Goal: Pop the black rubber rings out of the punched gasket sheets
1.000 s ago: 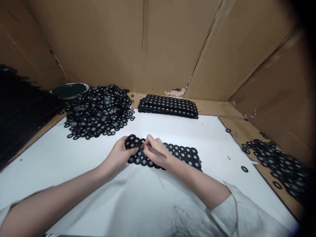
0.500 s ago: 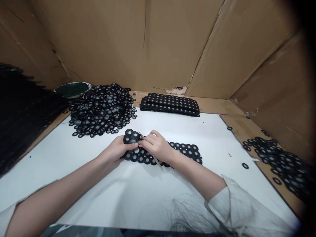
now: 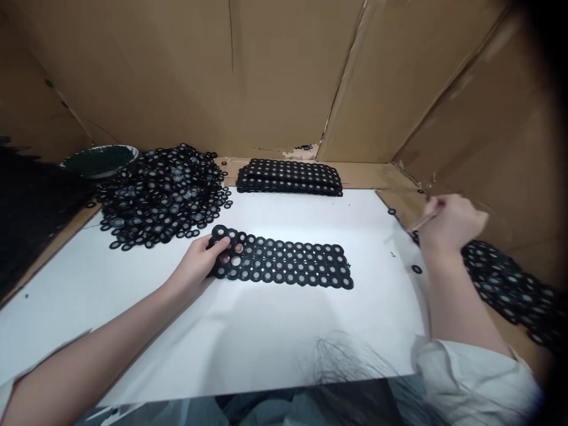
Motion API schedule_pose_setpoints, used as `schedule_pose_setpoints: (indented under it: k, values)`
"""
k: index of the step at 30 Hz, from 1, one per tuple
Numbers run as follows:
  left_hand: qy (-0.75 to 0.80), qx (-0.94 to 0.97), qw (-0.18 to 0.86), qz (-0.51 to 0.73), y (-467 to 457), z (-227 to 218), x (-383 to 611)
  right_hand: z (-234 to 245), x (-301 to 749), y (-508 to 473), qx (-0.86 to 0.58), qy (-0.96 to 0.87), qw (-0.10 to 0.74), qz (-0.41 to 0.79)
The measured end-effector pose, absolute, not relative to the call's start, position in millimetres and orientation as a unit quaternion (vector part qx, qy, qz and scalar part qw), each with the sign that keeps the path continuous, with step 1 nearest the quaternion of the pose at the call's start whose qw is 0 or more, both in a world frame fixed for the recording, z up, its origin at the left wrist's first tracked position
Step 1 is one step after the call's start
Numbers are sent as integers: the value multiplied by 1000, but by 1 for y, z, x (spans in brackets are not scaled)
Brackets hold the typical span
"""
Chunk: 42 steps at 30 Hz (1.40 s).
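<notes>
My left hand (image 3: 205, 255) grips the left end of a flat strip of joined black rings (image 3: 284, 263), thumb on top and fingertips showing through the ring holes. The strip lies across the white board in several rows. My right hand (image 3: 450, 225) is raised off to the right, away from the strip, its fingers closed round a slim pale stick-like tool (image 3: 425, 220) that points down and left. Whether the tool is a hook or tweezers cannot be made out. Below that hand is a small pile of black rings (image 3: 506, 281).
A large heap of loose black rings (image 3: 160, 201) sits at the back left beside a white-rimmed dish (image 3: 100, 161). Folded ring sheets (image 3: 290, 177) lie at the back. Cardboard walls (image 3: 284, 83) enclose the board (image 3: 266, 343). A dark stringy mass (image 3: 35, 219) fills the left edge.
My right hand has left the strip with the tool and swung right, over by the small ring pile. My left hand still holds the strip's left end. The view has shifted right.
</notes>
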State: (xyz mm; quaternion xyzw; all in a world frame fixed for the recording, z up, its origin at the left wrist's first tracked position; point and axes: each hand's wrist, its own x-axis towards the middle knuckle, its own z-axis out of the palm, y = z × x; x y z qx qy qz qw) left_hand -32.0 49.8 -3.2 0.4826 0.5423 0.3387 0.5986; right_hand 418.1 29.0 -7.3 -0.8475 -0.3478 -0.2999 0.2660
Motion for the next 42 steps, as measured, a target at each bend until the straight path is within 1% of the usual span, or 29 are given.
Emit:
schedule_pose_setpoints:
  k: [1, 3, 6, 8, 10, 12, 13, 14, 15, 16, 19, 23, 26, 29, 34, 38, 42]
  values:
    - [540, 488, 594, 345, 50, -4, -32, -14, 438, 17, -880, -280, 243, -297]
    - [537, 494, 585, 353, 50, -6, -31, -22, 461, -3, -903, -247, 225, -269]
    - [538, 487, 578, 372, 50, -6, -30, -20, 453, -7, -884, -318, 227, -256]
    - [538, 480, 577, 384, 51, -6, -29, -13, 422, 6, -857, -372, 238, -266]
    - [531, 474, 579, 397, 52, -5, -28, -8, 377, 24, -822, -439, 263, -251]
    - [523, 462, 585, 414, 53, -4, -27, -9, 328, 38, -719, -596, 339, -111]
    - [519, 453, 586, 426, 53, -4, -27, -11, 307, 40, -676, -652, 342, -18]
    - [516, 443, 586, 441, 54, -4, -27, -15, 288, 40, -638, -694, 326, 66]
    - [513, 433, 582, 459, 54, -4, -27, -18, 275, 38, -604, -725, 304, 133]
    - [509, 424, 577, 478, 55, -3, -27, -22, 266, 35, -584, -735, 303, 161]
    - [491, 420, 557, 521, 57, -4, -29, -28, 264, 22, -566, -728, 328, 206]
    - [491, 423, 523, 554, 61, -8, -31, -28, 276, 16, -558, -686, 360, 296]
    - [497, 409, 510, 571, 63, -10, -31, -26, 277, 18, -543, -631, 433, 345]
    - [500, 403, 520, 563, 64, -9, -30, -24, 277, 20, -512, -573, 500, 399]
    - [497, 401, 521, 566, 64, -2, -29, -26, 281, 22, -470, -506, 543, 478]
    - [503, 398, 508, 575, 66, -3, -29, -26, 281, 23, -493, -475, 563, 463]
    - [503, 401, 537, 546, 66, -6, -31, -24, 280, 23, -523, -465, 585, 410]
